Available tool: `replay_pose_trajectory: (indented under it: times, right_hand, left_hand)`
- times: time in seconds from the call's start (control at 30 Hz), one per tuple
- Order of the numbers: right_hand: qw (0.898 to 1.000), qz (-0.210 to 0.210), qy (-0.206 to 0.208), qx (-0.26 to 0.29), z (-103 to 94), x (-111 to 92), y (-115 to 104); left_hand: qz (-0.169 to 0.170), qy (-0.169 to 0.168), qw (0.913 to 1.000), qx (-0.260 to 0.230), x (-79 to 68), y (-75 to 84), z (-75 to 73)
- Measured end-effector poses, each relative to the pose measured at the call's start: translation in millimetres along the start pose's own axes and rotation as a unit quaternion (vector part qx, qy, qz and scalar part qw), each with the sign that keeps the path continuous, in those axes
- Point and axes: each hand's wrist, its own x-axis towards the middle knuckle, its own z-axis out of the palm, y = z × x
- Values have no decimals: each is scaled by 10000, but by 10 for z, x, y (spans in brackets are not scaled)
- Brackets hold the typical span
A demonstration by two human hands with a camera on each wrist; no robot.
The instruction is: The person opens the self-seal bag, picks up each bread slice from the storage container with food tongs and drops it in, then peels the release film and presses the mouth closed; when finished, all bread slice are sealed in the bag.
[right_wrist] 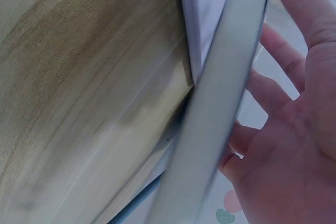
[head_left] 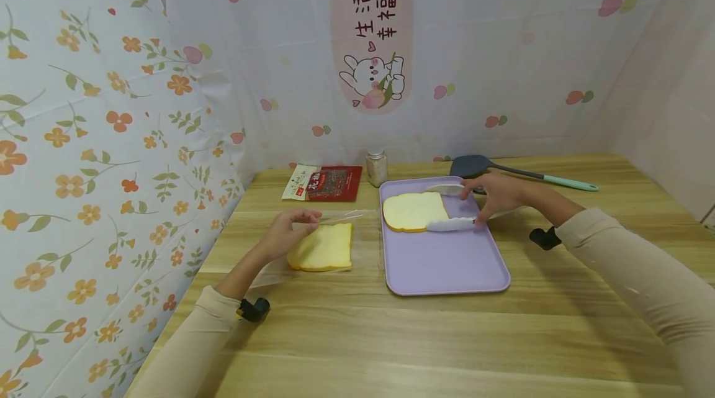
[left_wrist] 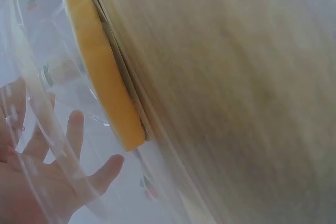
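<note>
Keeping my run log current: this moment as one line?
right grip: holds white tongs; tongs: arms apart at bread slice on purple tray; left grip: at clear plastic by second slice

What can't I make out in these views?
Head: left bread slice's rear-left corner, hidden by the left hand.
Left wrist: that slice's upper end, cut off by the top edge.
Head: fine print on the Sichuan peppercorn packet, too small.
Right wrist: tongs' ends, cut off by frame edges.
</note>
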Motion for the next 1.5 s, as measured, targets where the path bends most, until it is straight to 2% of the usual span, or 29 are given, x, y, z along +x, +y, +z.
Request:
replay_pose_trajectory:
  times: [0.07,0.27,0.4,0.57,0.8,1.07,1.23,1.5]
  right_hand:
    - [10000,15,49,20,-2,-10,-5]
    - [9995,-18,271,130,19,-64,-36]
    - [9985,-91,509,183,46,-118,-66]
    - [9967,-117,795,122,55,-167,-130]
    - [9957,-185,895,181,52,-231,-227]
    - [9928,-340,1126,207,86,-338,-218]
    - [9923,-328,1138,376,102,-406,-288]
    - [9900,-658,1117,558,163,-412,-441]
  left_hand:
    - [33,15,10000,19,9,-28,7]
    - [85,109,9999,1,97,-365,56]
    - [100,92,9999,-77,111,-433,51]
    - [102,90,9999,-51,111,-417,37]
    - [76,60,9999,-54,111,-393,25]
    - [155,48,9999,-57,97,-390,27]
    - [47,81,9999,-109,92,-386,37]
    - [-69,163,9998,-126,83,-384,62]
